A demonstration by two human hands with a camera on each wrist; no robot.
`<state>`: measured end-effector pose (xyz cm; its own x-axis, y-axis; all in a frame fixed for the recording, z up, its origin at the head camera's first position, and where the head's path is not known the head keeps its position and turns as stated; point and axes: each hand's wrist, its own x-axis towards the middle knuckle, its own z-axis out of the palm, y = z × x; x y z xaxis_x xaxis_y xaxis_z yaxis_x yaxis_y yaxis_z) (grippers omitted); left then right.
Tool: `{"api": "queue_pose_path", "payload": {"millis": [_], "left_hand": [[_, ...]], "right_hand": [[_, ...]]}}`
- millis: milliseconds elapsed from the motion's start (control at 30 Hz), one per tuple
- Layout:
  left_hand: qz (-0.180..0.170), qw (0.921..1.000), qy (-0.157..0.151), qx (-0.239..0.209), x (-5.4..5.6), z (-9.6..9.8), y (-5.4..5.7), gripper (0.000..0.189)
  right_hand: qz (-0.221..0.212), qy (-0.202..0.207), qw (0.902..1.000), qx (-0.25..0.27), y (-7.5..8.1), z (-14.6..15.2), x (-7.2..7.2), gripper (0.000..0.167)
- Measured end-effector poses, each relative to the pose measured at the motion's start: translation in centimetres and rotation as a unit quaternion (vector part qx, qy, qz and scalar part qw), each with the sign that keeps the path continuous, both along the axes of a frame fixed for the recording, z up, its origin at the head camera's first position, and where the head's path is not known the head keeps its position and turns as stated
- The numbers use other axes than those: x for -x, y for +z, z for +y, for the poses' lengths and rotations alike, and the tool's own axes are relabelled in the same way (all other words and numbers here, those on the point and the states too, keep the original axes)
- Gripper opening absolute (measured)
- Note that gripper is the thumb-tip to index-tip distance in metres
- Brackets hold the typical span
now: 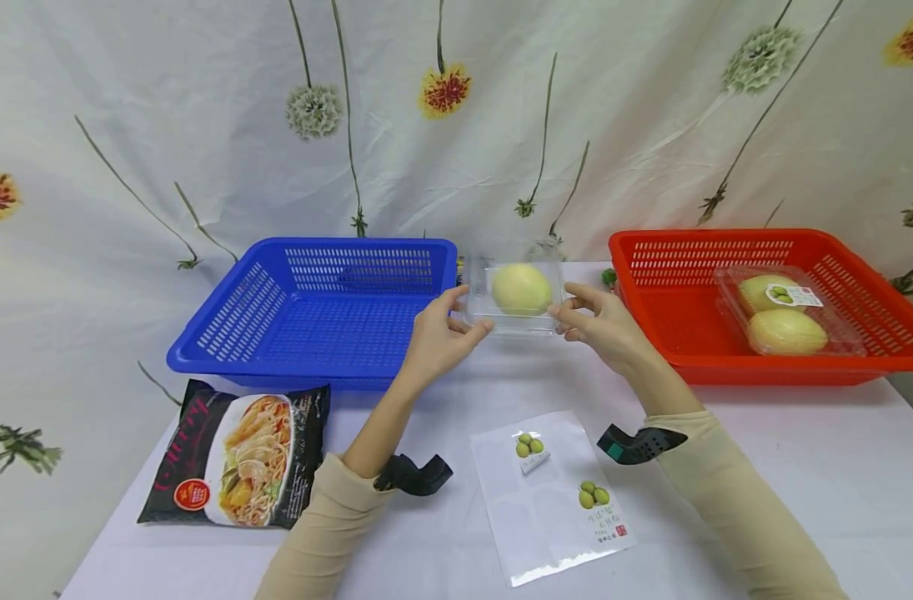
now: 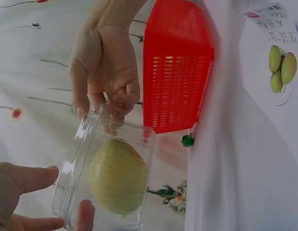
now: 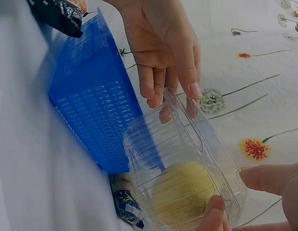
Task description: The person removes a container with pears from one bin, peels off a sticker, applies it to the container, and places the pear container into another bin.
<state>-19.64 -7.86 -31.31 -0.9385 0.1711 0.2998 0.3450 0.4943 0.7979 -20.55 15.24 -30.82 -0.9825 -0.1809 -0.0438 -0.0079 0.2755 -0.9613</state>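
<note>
A clear plastic fruit box [image 1: 477, 310] with one pale yellow-green round fruit [image 1: 522, 289] inside is held up over the middle of the table. My left hand [image 1: 443, 333] pinches its left end between thumb and fingers. At the opposite end, the thumb and fingers of my right hand [image 1: 600, 323] grip the box edge. The lid lies over the fruit, and both wrist views show the rim between the fingertips. Below the hands, a glossy sticker sheet [image 1: 534, 500] with printed green fruit lies on the white table.
A blue basket [image 1: 313, 371] stands at the back left, with a black noodle packet [image 1: 231, 454] in front of it. At the right, a red basket [image 1: 674, 333] contains a labelled clear box [image 1: 839, 329] of two fruits. A patterned packet [image 3: 125, 199] sits behind the blue basket.
</note>
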Motion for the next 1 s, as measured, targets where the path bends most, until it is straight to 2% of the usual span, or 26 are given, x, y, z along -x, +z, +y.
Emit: {"api": "queue_pose_path", "payload": {"millis": [267, 467, 600, 1000], "left_hand": [[-0.03, 0.9987, -0.009, 0.041, 0.1, 0.9, -0.8, 0.069], [-0.009, 0.9952, -0.027, 0.094, 0.5, 1.6, -1.2, 0.071], [-0.005, 0.9926, -0.04, 0.114, 0.6, 2.1, -1.7, 0.069], [-0.069, 0.9917, -0.035, 0.103, 0.8, 3.2, -3.1, 0.077]], "right_hand": [[-0.015, 0.002, 0.9999, -0.006, -1.4, 0.6, 0.2, 0.07], [-0.021, 0.003, 0.9996, 0.016, -2.1, 0.8, 0.1, 0.069], [-0.023, 0.001, 0.9996, 0.019, -2.5, 1.0, 0.1, 0.069], [-0.059, -0.009, 0.9982, 0.005, -4.4, 1.6, 0.6, 0.067]]}}
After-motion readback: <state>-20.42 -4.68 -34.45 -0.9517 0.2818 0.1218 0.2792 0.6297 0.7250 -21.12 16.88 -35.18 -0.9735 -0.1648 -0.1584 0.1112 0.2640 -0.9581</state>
